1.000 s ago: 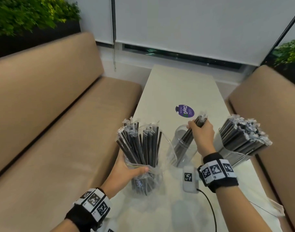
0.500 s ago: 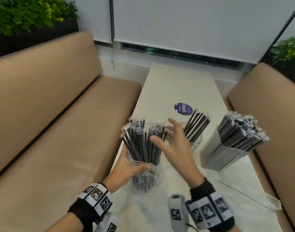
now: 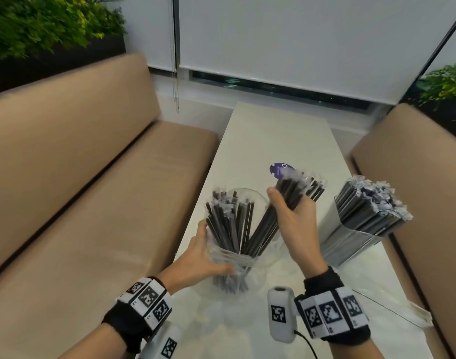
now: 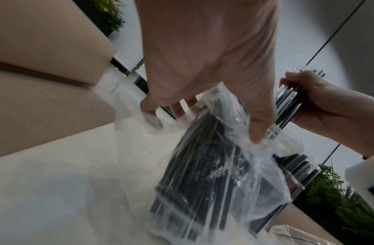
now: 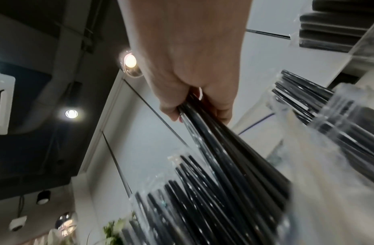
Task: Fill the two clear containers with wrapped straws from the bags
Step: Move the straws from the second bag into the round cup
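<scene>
On the white table my left hand grips a clear plastic bag of black wrapped straws and holds it upright; in the left wrist view my left hand has its fingers curled round the bag. My right hand grips a bundle of straws whose lower ends are still inside the bag's mouth; the bundle shows in the right wrist view. The round clear container sits mostly hidden behind that hand, with a few straws leaning in it. A square clear container on the right is packed with straws.
Tan padded benches run along both sides of the narrow table. A purple round sticker lies on the tabletop beyond the hands. A flat empty clear bag lies at the table's front right. Planters stand behind the benches.
My right hand let go of the straws in the round container, swung left to the bag, and now grips a fresh bundle from it. My left hand kept holding the bag.
</scene>
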The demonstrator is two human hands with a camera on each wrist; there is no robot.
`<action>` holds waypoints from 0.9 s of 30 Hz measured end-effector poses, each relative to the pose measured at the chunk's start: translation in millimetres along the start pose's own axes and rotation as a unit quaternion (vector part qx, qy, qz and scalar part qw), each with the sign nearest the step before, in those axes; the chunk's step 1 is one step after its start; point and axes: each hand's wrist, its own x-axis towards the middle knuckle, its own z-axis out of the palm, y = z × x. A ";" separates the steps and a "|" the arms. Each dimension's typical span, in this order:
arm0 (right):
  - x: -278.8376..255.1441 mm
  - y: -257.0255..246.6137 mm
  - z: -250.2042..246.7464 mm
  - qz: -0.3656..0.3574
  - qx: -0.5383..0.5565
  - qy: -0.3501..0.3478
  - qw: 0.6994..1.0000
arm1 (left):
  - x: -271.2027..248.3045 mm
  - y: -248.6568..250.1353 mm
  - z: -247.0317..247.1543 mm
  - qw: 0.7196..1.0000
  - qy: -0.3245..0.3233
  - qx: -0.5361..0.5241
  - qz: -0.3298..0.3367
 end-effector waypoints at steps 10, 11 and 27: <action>15.7 -30.2 -16.3 -0.018 0.080 0.038 0.996 | 13.6 -3.4 -10.6 0.998 0.045 0.013 0.040; 17.5 -37.4 -18.4 -0.028 0.081 0.037 0.996 | 14.8 -3.0 -11.3 0.998 0.046 0.016 0.043; 75.8 -48.4 -44.6 -0.131 0.056 0.213 0.967 | 4.8 -7.0 -14.4 0.997 0.071 0.016 0.009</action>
